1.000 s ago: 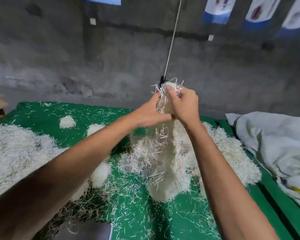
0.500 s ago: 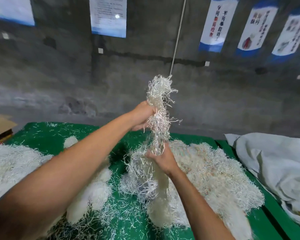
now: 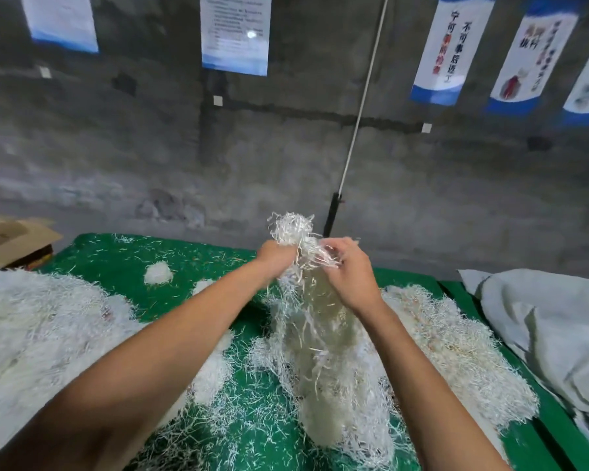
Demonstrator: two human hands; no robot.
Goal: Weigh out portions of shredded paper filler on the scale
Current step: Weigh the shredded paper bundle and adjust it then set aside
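A long hanging clump of white shredded paper is lifted above the green table. My left hand grips its top, where a tuft sticks up above the fist. My right hand holds the same clump beside it, fingers curled into the strands. The clump's lower end trails into a large loose pile of shredded paper on the table below. No scale is in view.
Another big heap of shreds lies at the left, with small balled portions on the green cover. A grey sack lies at the right, a cardboard box at far left. A concrete wall with posters stands behind.
My right hand rose from low on the clump to its top beside the left hand. The left hand and the clump's top came down somewhat.
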